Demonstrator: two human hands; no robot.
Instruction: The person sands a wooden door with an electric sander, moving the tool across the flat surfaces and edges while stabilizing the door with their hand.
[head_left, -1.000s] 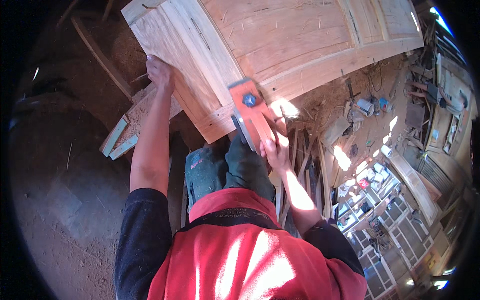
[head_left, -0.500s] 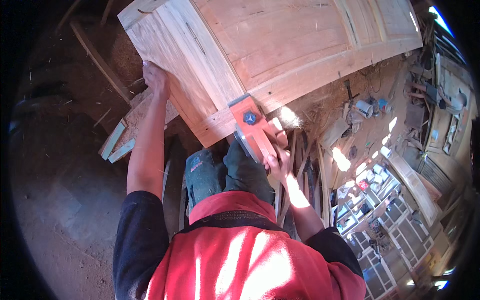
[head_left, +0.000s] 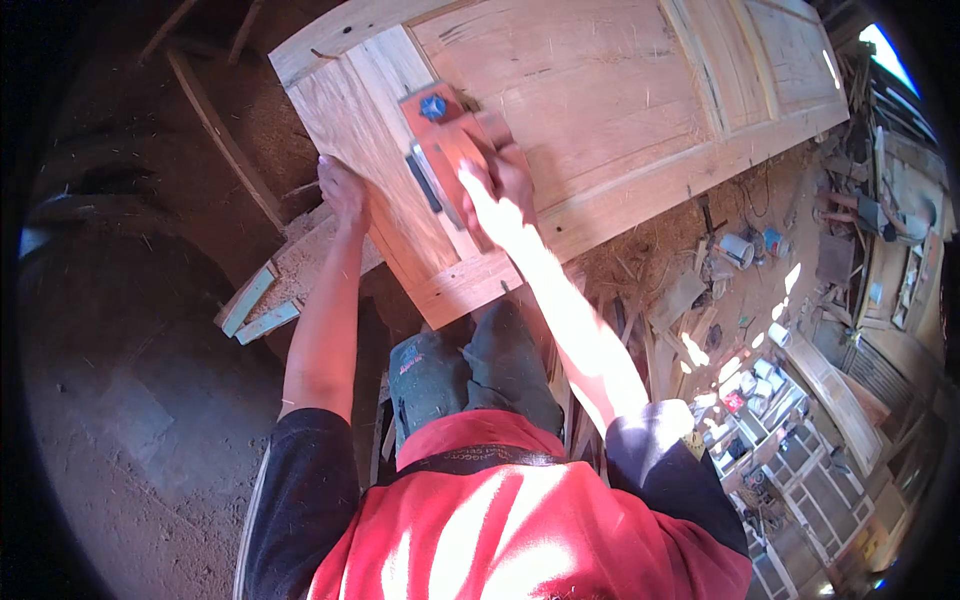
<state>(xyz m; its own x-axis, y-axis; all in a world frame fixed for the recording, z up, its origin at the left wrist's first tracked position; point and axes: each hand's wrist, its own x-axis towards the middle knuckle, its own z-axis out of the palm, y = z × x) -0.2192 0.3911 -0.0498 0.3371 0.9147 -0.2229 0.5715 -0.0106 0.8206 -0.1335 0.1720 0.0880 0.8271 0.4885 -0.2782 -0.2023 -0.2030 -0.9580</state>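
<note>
An orange electric planer (head_left: pixel 428 135) with a blue front knob rests on a pale wooden panelled door (head_left: pixel 590 110). My right hand (head_left: pixel 505 200) is wrapped round its rear handle, with the arm stretched forward. The planer lies along the long board near the door's left end, its sole hidden beneath it. At the door's left edge, my left hand (head_left: pixel 343 190) grips the wood, fingers closed over the rim and partly hidden.
Under the door's left end stands a rough timber support (head_left: pixel 300 260) covered in shavings. Pots (head_left: pixel 735 250) and wood scraps lie on the floor to the right. Farther right are white-framed grids (head_left: pixel 815 500) and another person (head_left: pixel 885 215) at the far edge.
My right hand has pushed the planer forward and left, from the door's near edge up onto the board. My left hand stays at the left edge; the whole view has shifted slightly.
</note>
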